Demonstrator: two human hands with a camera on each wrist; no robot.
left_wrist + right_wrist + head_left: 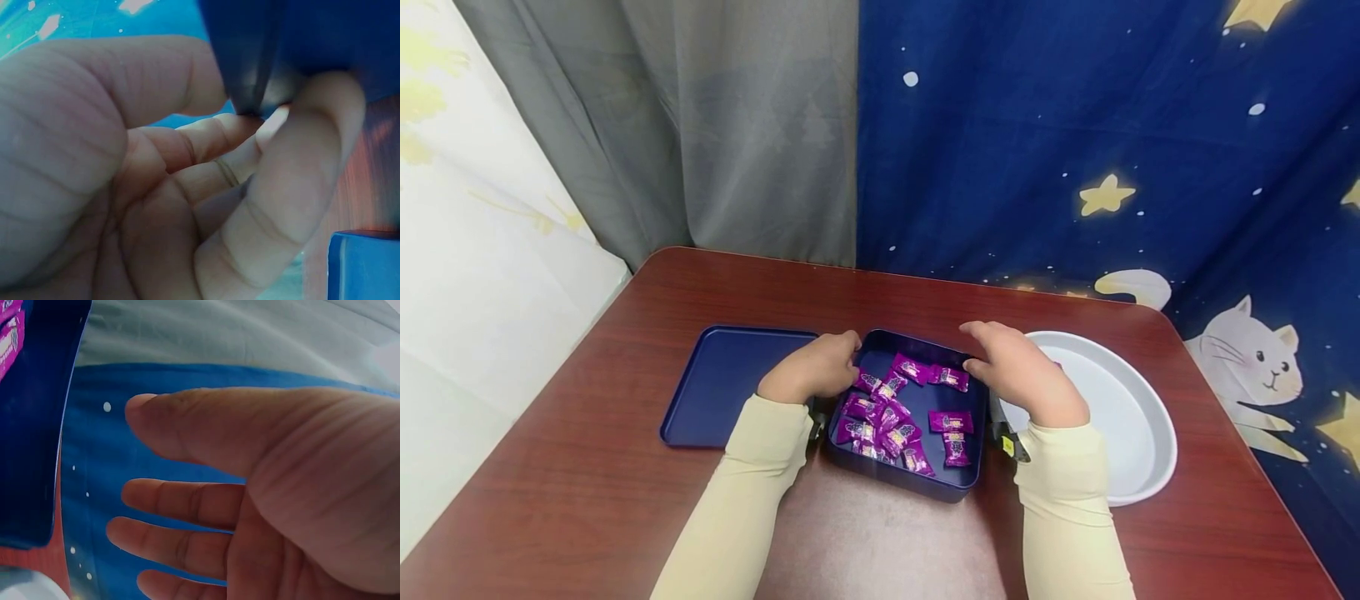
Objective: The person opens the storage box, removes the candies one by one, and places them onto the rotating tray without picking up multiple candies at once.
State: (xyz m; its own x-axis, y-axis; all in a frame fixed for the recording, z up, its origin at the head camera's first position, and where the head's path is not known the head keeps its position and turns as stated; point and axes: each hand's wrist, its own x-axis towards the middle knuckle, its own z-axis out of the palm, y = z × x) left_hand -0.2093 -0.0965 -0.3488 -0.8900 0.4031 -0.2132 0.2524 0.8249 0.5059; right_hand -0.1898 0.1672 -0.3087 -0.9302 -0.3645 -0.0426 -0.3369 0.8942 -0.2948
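A dark blue open box [955, 492] holds several purple wrapped candies [913, 367]. At its left side my left hand [808, 367] has its fingers curled and grips the wall; in the left wrist view the box wall [300, 44] meets the thumb and fingertips of the left hand [156, 169]. My right hand [1026, 375] hovers by the box's right rim with straight fingers and holds nothing. In the right wrist view a gap shows between the right hand [269, 487] and the box [37, 456].
To the left on the reddish-brown table [587, 467] lies a flat dark blue lid [718, 383], partly behind the left hand. A round white tray [1161, 433] stands at the right, partly covered by the right arm. Curtains [760, 125] hang behind the table.
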